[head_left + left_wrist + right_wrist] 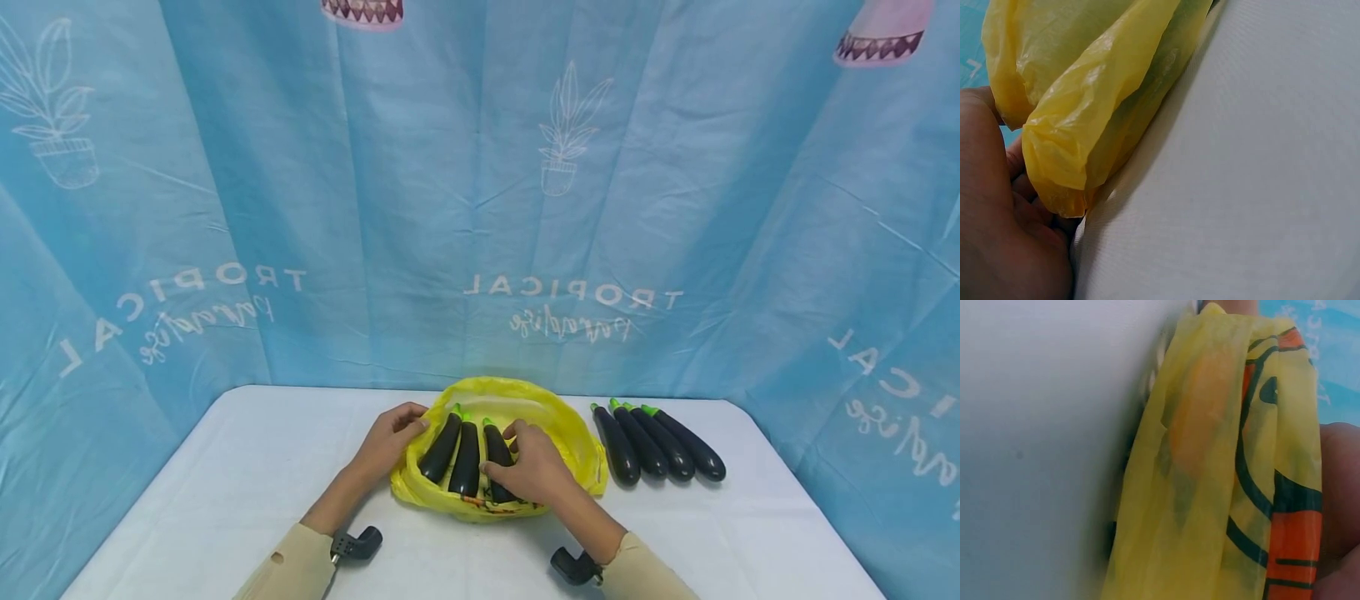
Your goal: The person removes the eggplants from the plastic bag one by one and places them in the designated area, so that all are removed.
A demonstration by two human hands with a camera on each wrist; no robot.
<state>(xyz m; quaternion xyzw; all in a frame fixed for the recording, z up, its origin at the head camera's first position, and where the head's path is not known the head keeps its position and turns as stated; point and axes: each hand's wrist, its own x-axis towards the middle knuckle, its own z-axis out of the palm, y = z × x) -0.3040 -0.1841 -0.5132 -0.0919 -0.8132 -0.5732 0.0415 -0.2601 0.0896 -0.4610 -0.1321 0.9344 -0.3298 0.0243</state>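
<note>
Tan sleeves (288, 567) come nearest; beyond, the left hand (386, 442) pinches the rim of the yellow bag (517, 387), apart from the right hand (536, 462), which grips an eggplant (497, 450) inside. Should that thin rim slip, the bag could sag inward. It holds three eggplants altogether; four more eggplants (640, 442) lie on the surface (262, 467), just right.

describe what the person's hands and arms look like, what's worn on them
Both the left hand and the right hand are without gloves. The left sleeve and right sleeve are plain beige, the left one with a small brownish spot. Near each cuff sits a dark, rounded device, one left, one right. No cables can be made out.
</note>
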